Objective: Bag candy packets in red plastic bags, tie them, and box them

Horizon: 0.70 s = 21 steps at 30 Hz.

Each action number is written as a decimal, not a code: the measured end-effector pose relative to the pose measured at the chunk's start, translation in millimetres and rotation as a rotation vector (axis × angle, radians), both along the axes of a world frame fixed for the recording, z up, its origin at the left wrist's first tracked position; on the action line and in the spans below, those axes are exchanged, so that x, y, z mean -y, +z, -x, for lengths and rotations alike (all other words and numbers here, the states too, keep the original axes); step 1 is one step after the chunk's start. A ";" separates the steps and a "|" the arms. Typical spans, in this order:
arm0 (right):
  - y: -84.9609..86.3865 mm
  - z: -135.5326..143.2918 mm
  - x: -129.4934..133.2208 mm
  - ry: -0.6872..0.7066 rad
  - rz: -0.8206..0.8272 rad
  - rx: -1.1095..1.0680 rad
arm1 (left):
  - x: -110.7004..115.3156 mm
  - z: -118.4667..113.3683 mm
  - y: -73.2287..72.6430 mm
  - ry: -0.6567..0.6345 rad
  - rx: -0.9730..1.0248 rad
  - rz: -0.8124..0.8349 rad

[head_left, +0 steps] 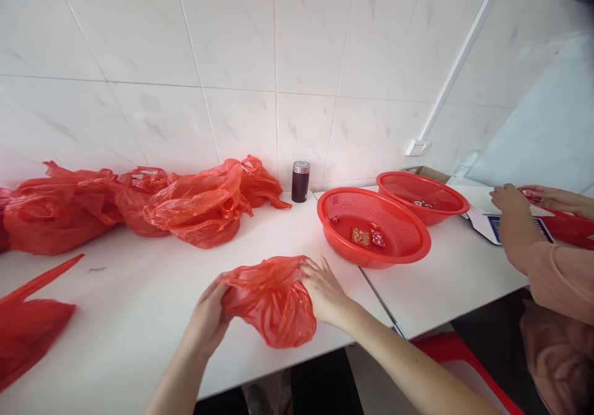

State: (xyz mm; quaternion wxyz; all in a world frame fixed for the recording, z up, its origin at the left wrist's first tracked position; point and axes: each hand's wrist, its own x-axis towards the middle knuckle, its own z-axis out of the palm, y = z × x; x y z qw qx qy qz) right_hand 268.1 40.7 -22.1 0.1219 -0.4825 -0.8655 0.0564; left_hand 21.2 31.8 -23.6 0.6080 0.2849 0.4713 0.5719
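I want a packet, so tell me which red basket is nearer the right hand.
The front-left basket; the other basket sits behind it, farther from that hand.

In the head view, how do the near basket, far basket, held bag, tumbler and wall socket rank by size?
1. Near red basket
2. Far red basket and held red plastic bag: too alike to rank
3. Dark tumbler
4. White wall socket
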 end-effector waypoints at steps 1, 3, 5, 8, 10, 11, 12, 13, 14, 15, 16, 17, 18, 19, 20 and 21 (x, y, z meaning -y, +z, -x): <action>2.7 -8.1 -2.5 0.067 0.010 0.066 | 1.0 15.0 -1.8 0.055 -0.006 0.018; 8.5 -19.9 -6.7 0.192 0.021 0.167 | 3.0 42.0 -6.9 0.176 -0.047 0.046; 13.1 -24.0 -10.1 0.286 0.011 0.203 | 6.2 57.4 -11.1 0.261 -0.152 0.068; 15.9 -18.8 -15.8 0.322 -0.013 0.216 | 14.9 49.9 -7.2 0.343 -0.559 -0.042; 15.7 -13.2 -20.8 0.347 -0.039 0.217 | 20.4 29.2 2.8 0.385 -0.953 -0.278; 15.4 -11.1 -23.5 0.373 -0.058 0.215 | 21.5 17.4 8.6 0.380 -1.146 -0.420; 15.3 -9.8 -26.2 0.404 -0.080 0.213 | 20.8 6.2 13.8 0.344 -1.320 -0.547; 15.7 -9.1 -28.5 0.434 -0.104 0.213 | 18.0 -3.3 17.4 0.274 -1.469 -0.643; 16.6 -8.7 -30.4 0.460 -0.127 0.216 | 13.2 -10.5 18.9 0.174 -1.594 -0.700; 18.2 -8.2 -31.5 0.481 -0.148 0.220 | 6.9 -15.2 18.1 0.057 -1.693 -0.716; 20.3 -6.9 -31.4 0.490 -0.167 0.218 | -0.3 -17.6 15.0 -0.062 -1.764 -0.692; 22.8 -4.1 -30.0 0.478 -0.182 0.203 | -7.3 -18.6 10.3 -0.162 -1.809 -0.643; 25.3 0.6 -27.1 0.443 -0.192 0.171 | -13.5 -19.0 4.6 -0.231 -1.833 -0.592; 27.3 7.5 -23.0 0.387 -0.198 0.123 | -18.2 -19.6 -1.2 -0.269 -1.843 -0.546; 28.4 16.3 -18.0 0.320 -0.197 0.064 | -21.2 -21.0 -6.4 -0.278 -1.847 -0.508; 28.4 26.4 -12.6 0.255 -0.188 0.007 | -22.6 -23.3 -10.6 -0.272 -1.845 -0.484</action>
